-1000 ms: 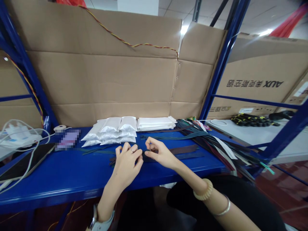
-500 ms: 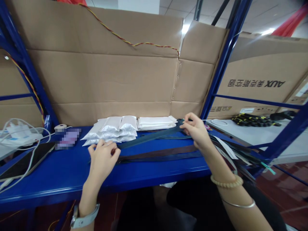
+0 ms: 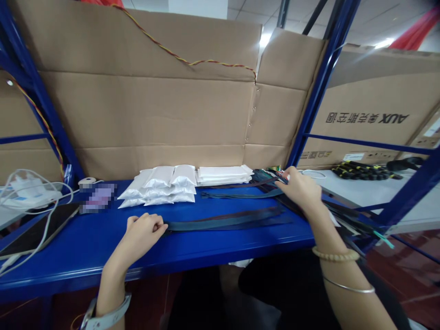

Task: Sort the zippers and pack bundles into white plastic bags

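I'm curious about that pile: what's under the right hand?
Under the right hand lies a fanned pile of dark strips spilling off the blue shelf. The hand covers the strip ends its fingers touch, so whether it grips one cannot be seen.

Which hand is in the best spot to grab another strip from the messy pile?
The right hand: it rests right on the pile of strips. The left hand is busy elsewhere, pinching the end of the flat dark strips.
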A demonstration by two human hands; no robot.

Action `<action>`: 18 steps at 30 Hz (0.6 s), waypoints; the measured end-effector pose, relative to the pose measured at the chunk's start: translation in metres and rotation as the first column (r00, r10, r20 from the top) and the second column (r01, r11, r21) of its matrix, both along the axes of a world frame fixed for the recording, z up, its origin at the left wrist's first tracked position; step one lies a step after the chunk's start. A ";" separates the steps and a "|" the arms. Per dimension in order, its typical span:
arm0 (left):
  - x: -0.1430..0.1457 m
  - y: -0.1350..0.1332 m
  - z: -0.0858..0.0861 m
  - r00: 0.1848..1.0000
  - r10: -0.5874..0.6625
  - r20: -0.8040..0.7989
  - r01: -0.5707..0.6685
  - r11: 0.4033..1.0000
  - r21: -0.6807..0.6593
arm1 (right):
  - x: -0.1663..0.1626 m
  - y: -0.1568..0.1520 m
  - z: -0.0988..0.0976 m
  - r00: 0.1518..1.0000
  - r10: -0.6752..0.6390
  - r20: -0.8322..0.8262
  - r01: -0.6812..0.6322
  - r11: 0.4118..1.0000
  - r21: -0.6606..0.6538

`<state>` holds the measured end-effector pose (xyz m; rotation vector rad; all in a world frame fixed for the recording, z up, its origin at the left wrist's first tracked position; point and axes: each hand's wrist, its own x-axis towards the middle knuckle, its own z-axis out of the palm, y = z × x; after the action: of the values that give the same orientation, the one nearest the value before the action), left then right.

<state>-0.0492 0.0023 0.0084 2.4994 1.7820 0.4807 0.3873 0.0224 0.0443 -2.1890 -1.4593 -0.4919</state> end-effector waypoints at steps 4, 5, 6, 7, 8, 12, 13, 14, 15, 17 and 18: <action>-0.002 -0.001 0.001 0.999 0.045 0.001 -0.045 0.999 0.001 | -0.044 0.024 -0.014 0.973 0.230 -0.018 -0.230 0.966 -0.120; -0.001 -0.002 0.002 0.999 0.044 0.007 -0.044 0.999 0.005 | -0.057 0.032 -0.018 0.947 0.320 -0.041 -0.323 0.934 -0.154; 0.000 -0.003 0.003 0.999 0.042 0.015 -0.042 0.999 0.008 | -0.069 0.040 -0.023 0.910 0.411 -0.062 -0.415 0.892 -0.181; 0.001 -0.003 0.004 0.999 0.039 0.024 -0.040 0.999 0.011 | -0.080 0.049 -0.027 0.869 0.489 -0.081 -0.495 0.845 -0.202; 0.003 -0.004 0.004 0.999 0.037 0.034 -0.038 0.999 0.014 | -0.091 0.059 -0.031 0.838 0.538 -0.093 -0.545 0.811 -0.216; 0.008 -0.004 0.003 0.997 0.014 0.074 -0.018 0.999 0.046 | -0.118 0.093 -0.048 0.802 0.585 -0.121 -0.595 0.764 -0.250; 0.009 -0.003 0.002 0.997 0.008 0.081 -0.013 0.998 0.054 | -0.122 0.099 -0.052 0.805 0.580 -0.129 -0.592 0.764 -0.258; 0.010 -0.003 0.001 0.996 0.002 0.088 -0.007 0.998 0.059 | -0.125 0.105 -0.055 0.810 0.570 -0.135 -0.584 0.767 -0.264; 0.012 -0.002 0.001 0.996 -0.004 0.093 -0.001 0.998 0.061 | -0.127 0.108 -0.058 0.818 0.558 -0.141 -0.574 0.774 -0.266; 0.015 -0.002 0.000 0.995 -0.018 0.100 0.012 0.998 0.057 | -0.128 0.113 -0.061 0.832 0.535 -0.149 -0.555 0.790 -0.260; 0.017 -0.002 -0.001 0.994 -0.024 0.105 0.018 0.998 0.056 | -0.128 0.113 -0.062 0.836 0.527 -0.153 -0.548 0.797 -0.252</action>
<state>-0.0326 0.0002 0.0079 2.4742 1.7258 0.6571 0.2596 0.1354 -0.0175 -1.8237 -2.1135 0.0073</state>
